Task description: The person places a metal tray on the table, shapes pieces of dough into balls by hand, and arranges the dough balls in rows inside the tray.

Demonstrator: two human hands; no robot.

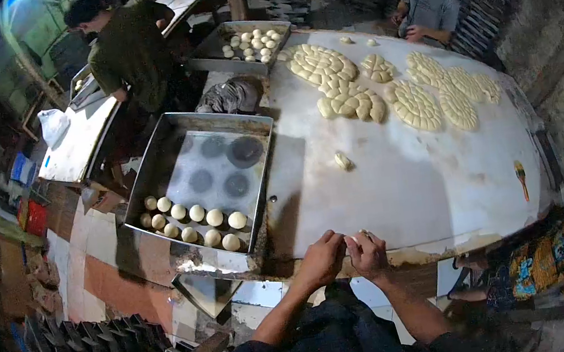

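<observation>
At the table's near edge my left hand (324, 259) and my right hand (367, 253) are close together, fingers curled inward and pinched. A small piece of pale dough (352, 240) shows between them, mostly hidden by the fingers. Farther up the table lies a single small dough piece (343, 161). To my left stands a large metal tray (174, 167) with two rows of round dough balls (196, 213) along its near side.
Scored dough pieces form oval clusters (414, 106) across the far table. A brush (521, 180) lies at the right. Beyond the near tray sit a dark plastic bundle (229, 97) and another tray (209, 59) of dough balls. One person (134, 56) stands left, another (430, 3) across.
</observation>
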